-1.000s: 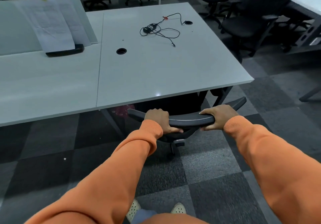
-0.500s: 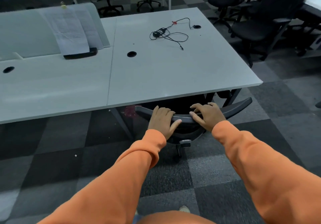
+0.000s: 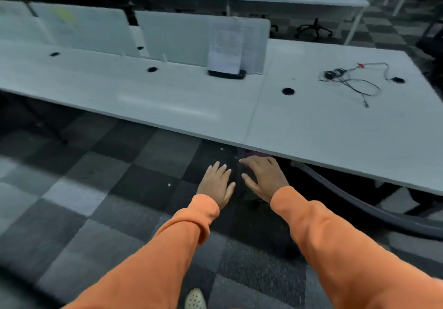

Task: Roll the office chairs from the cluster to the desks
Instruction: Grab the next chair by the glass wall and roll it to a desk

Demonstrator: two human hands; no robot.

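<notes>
A black office chair (image 3: 354, 200) is tucked under the white desk (image 3: 323, 136); only the curved top of its backrest shows, at the lower right below the desk edge. My left hand (image 3: 217, 182) and my right hand (image 3: 265, 179) hover side by side with straight, spread fingers over the carpet, left of the chair and in front of the desk edge. Neither hand holds or touches anything. The chair's seat and base are hidden under the desk.
A tangle of black cables (image 3: 352, 81) lies on the desk at the right. A paper holder (image 3: 226, 52) stands against the frosted divider panels (image 3: 172, 35). Chair bases (image 3: 314, 29) stand beyond, under another desk row. Checkered grey carpet (image 3: 100, 188) stretches to the left.
Both hands have let go of the chair's backrest and come off it, fingers now straight. The view has swung left, so the chair now lies at the lower right.
</notes>
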